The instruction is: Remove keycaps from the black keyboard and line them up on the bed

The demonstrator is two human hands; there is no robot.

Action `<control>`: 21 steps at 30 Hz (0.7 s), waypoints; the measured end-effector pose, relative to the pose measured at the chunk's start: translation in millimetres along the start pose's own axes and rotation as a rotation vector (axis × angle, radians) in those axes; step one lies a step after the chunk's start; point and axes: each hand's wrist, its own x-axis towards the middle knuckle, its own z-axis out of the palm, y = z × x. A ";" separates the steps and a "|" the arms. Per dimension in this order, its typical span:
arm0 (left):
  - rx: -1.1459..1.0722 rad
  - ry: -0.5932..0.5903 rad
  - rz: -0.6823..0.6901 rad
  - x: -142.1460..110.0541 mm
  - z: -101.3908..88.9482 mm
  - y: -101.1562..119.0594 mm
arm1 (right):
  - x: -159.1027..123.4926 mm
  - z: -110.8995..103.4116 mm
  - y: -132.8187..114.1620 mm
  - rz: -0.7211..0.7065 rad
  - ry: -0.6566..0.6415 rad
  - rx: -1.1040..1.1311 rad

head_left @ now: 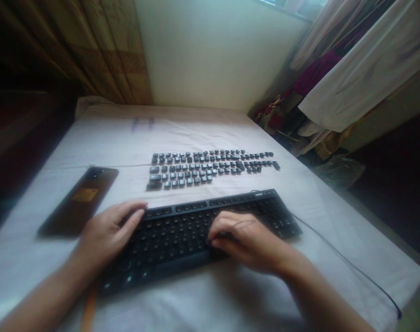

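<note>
A black computer keyboard (pixel 192 230) lies slantwise on the white cloth. Many of its key positions show bare round mounts, while a few caps remain along the near row and at the right end. My left hand (pixel 116 226) grips the keyboard's left edge near the far corner, thumb on top. Over the lower middle keys, my right hand (pixel 244 237) is closed in a pinch; something dark shows at its fingertips, too blurred to name. Beyond the keyboard, loose black keycaps (pixel 203 167) are laid out in rows.
A dark smartphone (pixel 83 198) lies back-up at the left. The keyboard's cable (pixel 348 258) runs off to the right edge of the cloth-covered bed (pixel 109 138). An orange strip (pixel 88 306) lies by my left forearm. Clothes (pixel 362 74) hang at the right, a curtain (pixel 102 50) at the back left.
</note>
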 end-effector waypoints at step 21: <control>0.005 -0.005 0.051 -1.9 3.7 2.8 | -12.0 23.7 12.4 -0.135 0.188 -0.094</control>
